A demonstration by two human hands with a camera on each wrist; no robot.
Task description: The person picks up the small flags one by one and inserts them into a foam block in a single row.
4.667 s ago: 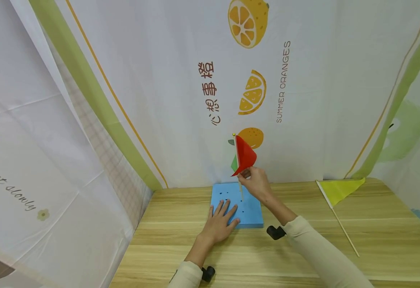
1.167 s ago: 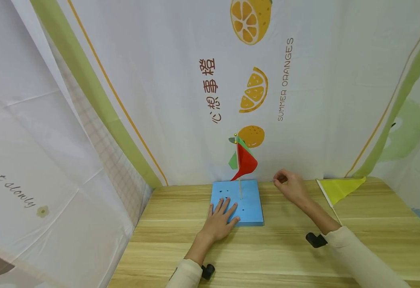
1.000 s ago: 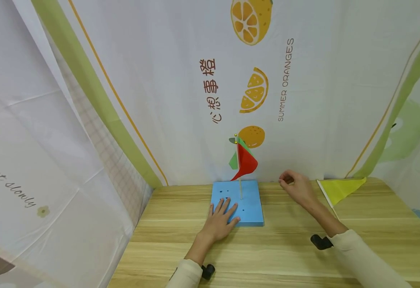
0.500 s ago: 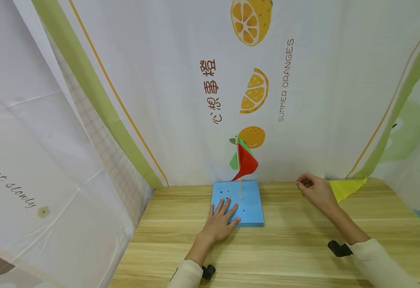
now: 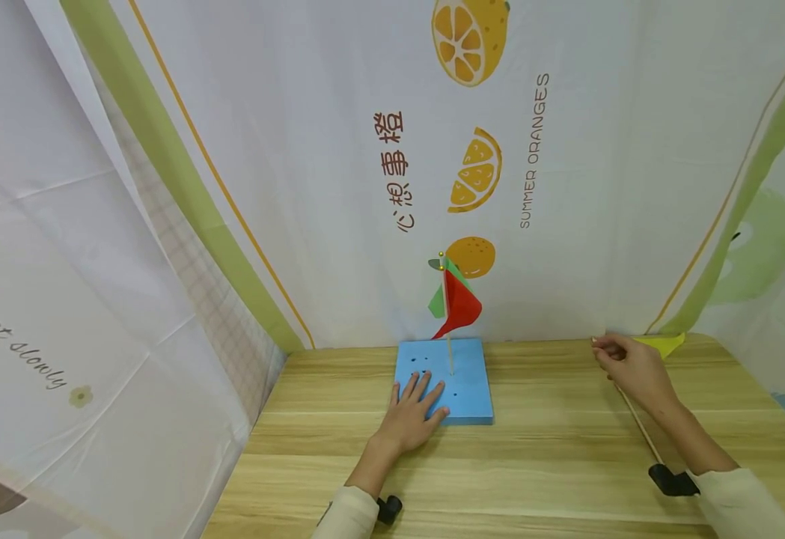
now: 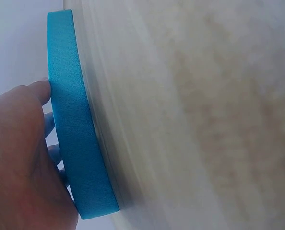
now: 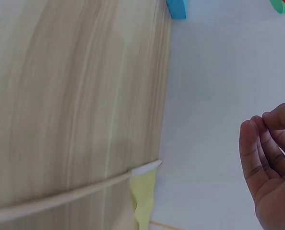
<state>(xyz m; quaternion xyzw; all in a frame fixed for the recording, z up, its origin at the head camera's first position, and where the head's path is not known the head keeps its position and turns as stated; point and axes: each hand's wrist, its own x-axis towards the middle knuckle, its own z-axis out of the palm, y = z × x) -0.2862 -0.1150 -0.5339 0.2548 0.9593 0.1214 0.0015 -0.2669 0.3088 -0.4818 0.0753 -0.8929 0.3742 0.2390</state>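
Note:
My left hand [image 5: 407, 419] rests with spread fingers on the near left part of a blue foam block [image 5: 469, 400] that has several small holes; in the left wrist view the block's side [image 6: 77, 124] stands next to the thumb. A red flag [image 5: 462, 303] is upright in the block, partly covering a green flag [image 5: 436, 303]. At the right my right hand [image 5: 637, 370] is over a yellow flag [image 5: 664, 344] lying on the table, covering part of it. In the right wrist view the thumb and fingertips [image 7: 250, 129] come together, apart from the flag's stick [image 7: 75, 194].
The wooden table [image 5: 533, 464] ends at the back against a white cloth [image 5: 331, 247] printed with oranges and lettering. More cloth [image 5: 96, 262] hangs at the left. A black wrist camera [image 5: 671, 479] sits by the right sleeve, another [image 5: 389, 509] by the left.
The right hand has let go of the red flag, which now stands in the block, and moved right to the yellow flag. The left hand stays on the block.

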